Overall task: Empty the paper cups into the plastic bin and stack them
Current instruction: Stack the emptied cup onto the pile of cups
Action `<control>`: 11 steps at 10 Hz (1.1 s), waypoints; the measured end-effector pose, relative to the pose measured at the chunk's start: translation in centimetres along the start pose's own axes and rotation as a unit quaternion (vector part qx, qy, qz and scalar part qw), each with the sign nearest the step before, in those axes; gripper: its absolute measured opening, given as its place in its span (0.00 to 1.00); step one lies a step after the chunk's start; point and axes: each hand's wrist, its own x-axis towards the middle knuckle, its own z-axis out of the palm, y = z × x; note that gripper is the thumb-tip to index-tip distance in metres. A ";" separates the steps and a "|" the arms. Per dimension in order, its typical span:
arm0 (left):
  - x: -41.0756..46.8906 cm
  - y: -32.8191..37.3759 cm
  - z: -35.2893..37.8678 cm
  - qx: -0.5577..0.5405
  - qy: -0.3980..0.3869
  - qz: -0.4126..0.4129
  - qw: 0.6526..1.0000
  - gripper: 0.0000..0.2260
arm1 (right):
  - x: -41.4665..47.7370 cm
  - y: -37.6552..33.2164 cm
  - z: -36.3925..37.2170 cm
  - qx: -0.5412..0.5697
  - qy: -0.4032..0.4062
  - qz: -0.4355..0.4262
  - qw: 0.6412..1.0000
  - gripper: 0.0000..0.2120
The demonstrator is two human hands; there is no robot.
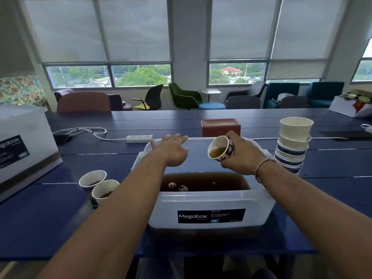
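Paper cup (pixel 220 149): white inside, dark print on the outer wall, tilted with the mouth toward the camera and leftward, pale brown liquid pooled against the lower wall. Gripped round the base and side by the curled fingers of the right hand (pixel 240 156), above the far half of the plastic bin (pixel 167 208). Left hand (pixel 171 152) palm down, fingers straight and slightly spread, over the bin's far left corner; contact with the rim not discernible. Brown liquid (pixel 205 181) with bubbles in the bin. Stack of cups (pixel 293 143) upright on the table (pixel 332 158), just right of the bin. Two cups (pixel 93 178) holding dark liquid near the bin's left side, touching each other.
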 end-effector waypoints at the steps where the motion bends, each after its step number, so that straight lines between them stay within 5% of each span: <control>1: 0.0 -0.1 0.0 -0.005 -0.003 0.001 1.000 0.24 | -0.2 -0.1 -0.1 -0.023 0.003 -0.011 1.000 0.24; 5: -0.1 -0.1 0.1 -0.008 0.000 0.000 1.000 0.24 | -0.1 0.0 0.2 -0.035 -0.010 -0.022 0.999 0.25; 11: 0.0 -0.1 0.2 -0.007 0.001 -0.002 1.000 0.24 | -0.2 -0.9 0.1 -0.095 0.074 -0.028 0.992 0.32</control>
